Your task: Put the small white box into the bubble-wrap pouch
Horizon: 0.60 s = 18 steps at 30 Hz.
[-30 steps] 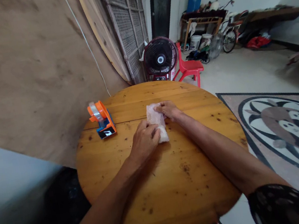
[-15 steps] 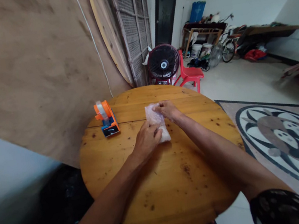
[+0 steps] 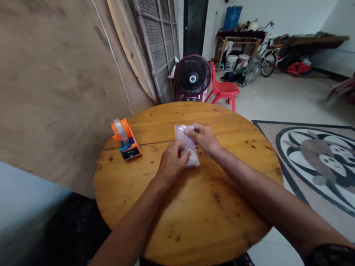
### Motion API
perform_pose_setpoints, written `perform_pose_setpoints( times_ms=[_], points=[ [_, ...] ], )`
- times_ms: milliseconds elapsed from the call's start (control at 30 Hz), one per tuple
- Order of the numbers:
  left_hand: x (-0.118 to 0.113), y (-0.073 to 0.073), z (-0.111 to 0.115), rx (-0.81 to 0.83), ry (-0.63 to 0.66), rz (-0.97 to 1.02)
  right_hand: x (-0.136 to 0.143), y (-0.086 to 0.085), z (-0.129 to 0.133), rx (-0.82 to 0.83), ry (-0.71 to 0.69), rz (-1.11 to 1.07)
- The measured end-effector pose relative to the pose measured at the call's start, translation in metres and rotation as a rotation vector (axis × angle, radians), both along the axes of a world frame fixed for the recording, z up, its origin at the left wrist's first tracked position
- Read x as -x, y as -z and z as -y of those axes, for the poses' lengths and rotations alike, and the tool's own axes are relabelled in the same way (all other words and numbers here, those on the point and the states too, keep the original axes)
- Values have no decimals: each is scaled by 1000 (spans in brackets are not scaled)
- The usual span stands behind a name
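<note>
A small packet of clear bubble wrap (image 3: 191,159) lies on the round wooden table (image 3: 191,220), its contents too hidden to name. My left hand (image 3: 171,162) holds the packet's left side, with thumb and fingers bent against it. At the upper right corner, my right hand (image 3: 204,137) pinches the plastic between thumb and fingers. To the left on the table stands an orange and blue tape dispenser (image 3: 125,137) with a roll of clear tape.
Beyond the table are a black fan (image 3: 192,75) and a red chair (image 3: 226,88). A brown wall panel (image 3: 38,83) borders the table on the left. A patterned panda floor design (image 3: 341,165) is at the right.
My right hand has shifted slightly right and down, and its fingers now pinch the wrap's upper corner. The packet has turned a little and its upper flap looks more raised.
</note>
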State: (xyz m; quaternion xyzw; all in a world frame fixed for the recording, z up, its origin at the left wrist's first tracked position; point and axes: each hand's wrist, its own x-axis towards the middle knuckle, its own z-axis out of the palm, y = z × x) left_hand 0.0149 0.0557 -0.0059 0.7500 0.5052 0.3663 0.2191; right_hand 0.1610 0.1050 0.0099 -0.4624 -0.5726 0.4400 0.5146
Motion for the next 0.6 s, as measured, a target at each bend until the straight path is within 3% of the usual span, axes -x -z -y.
perform_pose_setpoints(
  times_ms=[233, 433, 600],
  points=[
    [1, 0, 0, 18, -25, 22, -2, 1, 21, -25, -40, -135],
    [4, -9, 4, 147, -165, -42, -3, 7, 34, -56, -32, -172],
    [8, -8, 2, 214, -58, 16, -3, 11, 42, -110, -13, -124]
  ],
)
